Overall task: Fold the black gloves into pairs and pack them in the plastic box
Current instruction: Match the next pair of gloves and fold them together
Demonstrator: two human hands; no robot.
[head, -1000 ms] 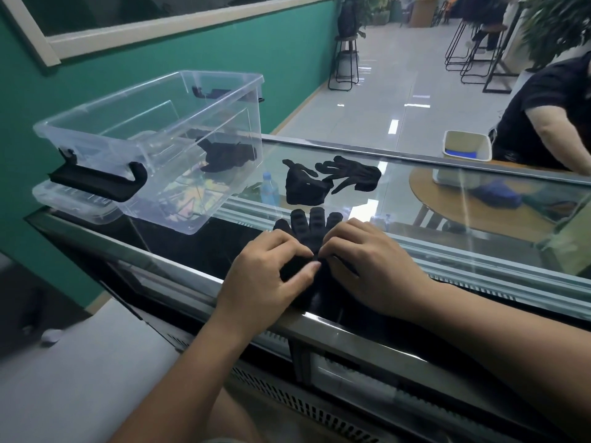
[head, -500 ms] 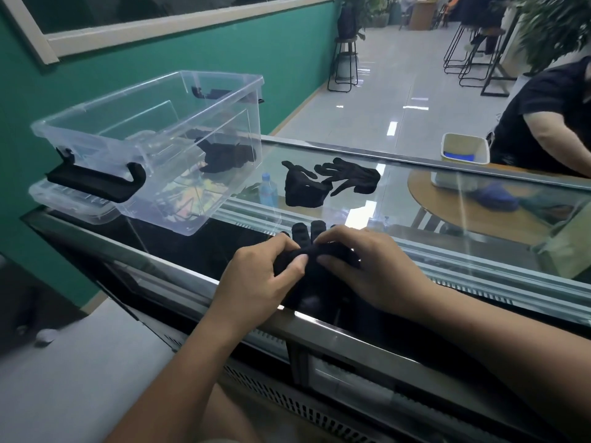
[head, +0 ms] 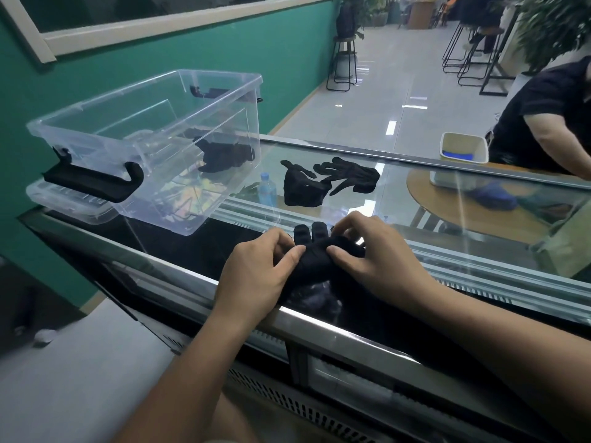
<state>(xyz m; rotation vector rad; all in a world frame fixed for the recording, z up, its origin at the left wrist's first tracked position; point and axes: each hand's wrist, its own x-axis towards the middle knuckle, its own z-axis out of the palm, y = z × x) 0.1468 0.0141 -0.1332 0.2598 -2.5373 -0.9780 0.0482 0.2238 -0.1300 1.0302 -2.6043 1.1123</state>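
Soft, limp gloves rolled on the desk.
Both hands' grip, left hand [head: 256, 273] and right hand [head: 374, 260], pinches the gloves [head: 315, 262] at the fold; best held mid-bundle.

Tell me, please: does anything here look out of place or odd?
Nothing looks damaged or spilled. The plastic box sits tilted, propped on its lid. Two loose gloves lie unfolded on the glass counter, apparently awaiting folding.

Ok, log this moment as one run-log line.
step: folding glove pair | left hand: gripping pair | right hand: gripping pair | plastic box: one folded pair inside | loose gloves: on glass top
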